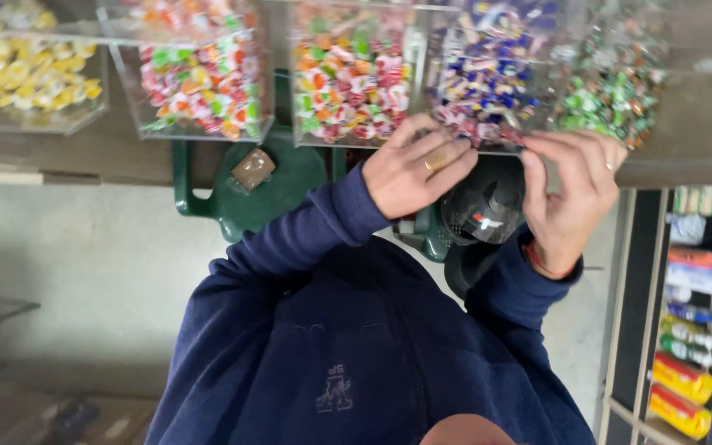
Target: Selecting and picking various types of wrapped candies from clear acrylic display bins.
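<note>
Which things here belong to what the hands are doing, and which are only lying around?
In hand:
left hand and right hand, both at the front edge of the blue-sweet bin.

Lying about:
yellow-sweet bin
red-green bin
orange-red bin
green-sweet bin
green chair
black object under the hands
shelves

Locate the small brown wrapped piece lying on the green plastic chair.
In the head view, the brown piece lies left of centre on the green chair, below the clear candy bins.
</note>
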